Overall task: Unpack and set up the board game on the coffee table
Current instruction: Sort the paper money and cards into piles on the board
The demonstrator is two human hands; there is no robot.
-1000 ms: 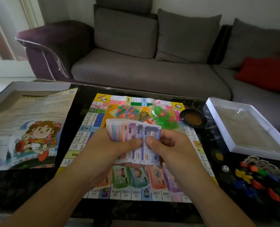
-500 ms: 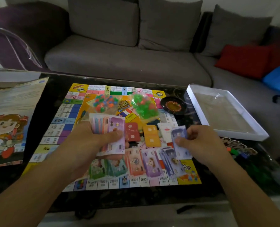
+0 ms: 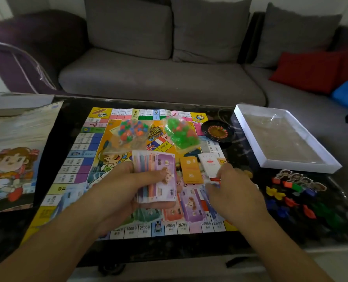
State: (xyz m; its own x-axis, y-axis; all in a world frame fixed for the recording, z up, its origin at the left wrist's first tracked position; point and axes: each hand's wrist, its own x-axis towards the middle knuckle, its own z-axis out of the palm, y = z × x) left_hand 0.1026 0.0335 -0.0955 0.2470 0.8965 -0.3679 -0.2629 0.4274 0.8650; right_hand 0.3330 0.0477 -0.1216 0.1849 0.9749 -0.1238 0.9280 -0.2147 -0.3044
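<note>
- The left hand (image 3: 126, 186) grips a fanned stack of paper money (image 3: 155, 176), with the thumb across the top purple note and the fingers curled under. It holds the stack above the lower middle of the game board (image 3: 83, 159).
- The right hand (image 3: 233, 192) is low over the board at about 3 o'clock from the stack. Its fingers are curled down around what looks like one note, but the note is mostly hidden and blurred, so I cannot tell this for sure.
- Under and between the hands, a row of banknote piles (image 3: 189, 208) lies along the near edge of the board. The long axis of each note runs from 6 to 12 o'clock.
- I judge that the step in hand is sorting the money by kind. The right hand is nearer to the right end of the row, so it should place the notes while the left hand only feeds them.
- The coming move turns on this: the next pile lies directly below the right hand, towards 6 o'clock.
- At 12 o'clock from the hands lie an orange card deck (image 3: 190, 169), a white card deck (image 3: 208, 162) and two bags of plastic pieces (image 3: 181, 133).
- The roulette wheel (image 3: 217, 131), the white box tray (image 3: 282, 167) and the coloured pawns (image 3: 291, 198) are on the tabletop (image 3: 71, 110) at 2 to 3 o'clock.
</note>
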